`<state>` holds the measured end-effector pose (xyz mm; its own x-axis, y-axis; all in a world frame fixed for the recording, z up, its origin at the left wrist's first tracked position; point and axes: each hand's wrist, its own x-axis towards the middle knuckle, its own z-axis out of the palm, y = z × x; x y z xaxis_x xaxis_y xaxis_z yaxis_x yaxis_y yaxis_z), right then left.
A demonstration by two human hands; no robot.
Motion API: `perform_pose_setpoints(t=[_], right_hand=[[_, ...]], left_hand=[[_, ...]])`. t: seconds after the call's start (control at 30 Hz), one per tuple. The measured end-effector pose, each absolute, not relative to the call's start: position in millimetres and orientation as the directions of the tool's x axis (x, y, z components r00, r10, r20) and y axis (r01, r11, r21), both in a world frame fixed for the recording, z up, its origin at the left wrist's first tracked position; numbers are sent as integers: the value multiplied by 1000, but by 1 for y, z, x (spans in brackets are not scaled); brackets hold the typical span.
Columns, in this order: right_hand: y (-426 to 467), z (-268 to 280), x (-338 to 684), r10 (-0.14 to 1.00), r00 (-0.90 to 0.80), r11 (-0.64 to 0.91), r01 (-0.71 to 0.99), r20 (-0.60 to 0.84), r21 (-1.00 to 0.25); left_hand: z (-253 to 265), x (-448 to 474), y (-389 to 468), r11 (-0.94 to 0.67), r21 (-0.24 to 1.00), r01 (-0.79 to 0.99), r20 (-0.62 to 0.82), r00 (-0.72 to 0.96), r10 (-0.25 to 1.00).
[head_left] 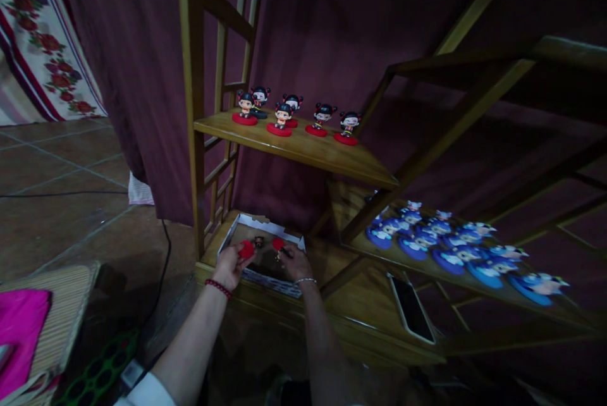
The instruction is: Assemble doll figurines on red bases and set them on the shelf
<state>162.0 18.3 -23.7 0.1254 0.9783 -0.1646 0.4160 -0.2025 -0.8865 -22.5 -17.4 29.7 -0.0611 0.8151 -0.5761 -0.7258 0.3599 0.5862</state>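
Low in the shelf unit, both hands reach into a shallow open cardboard box (272,284). My left hand (228,265), wearing a dark red bead bracelet, is closed on a figurine by its round red base (245,249); a small dark head shows just beyond it. Another figurine with a red base (278,244) is pinched in my right hand (298,265), its body pointing toward me and partly covered by the fingers. Above, several black-haired figurines on round bases, mostly red, stand upright on a wooden shelf (298,148).
Several blue-and-white figurines (417,241) stand on the shelf at right. Below them lies a phone (411,308). Wooden posts (192,102) and slanting bars frame the unit. A black cable (165,260) crosses the floor at left, near a woven surface (71,305) with pink cloth.
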Motion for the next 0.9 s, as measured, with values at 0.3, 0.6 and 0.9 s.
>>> perform_pose_setpoints(t=[0.3,0.6,0.9], right_hand=[[10,-19,160,978,124,-202,372,-167,-906],[-7,5,154,992,108,-107,543,-57,-833],[-26,24,149,989,119,-141,562,-90,-815]], left_hand=[[33,-15,-34,349,569,-745,-572,-54,818],[43,-15,-54,351,540,-765,-577,-34,816],[53,-15,-77,361,527,-769,-560,5,828]])
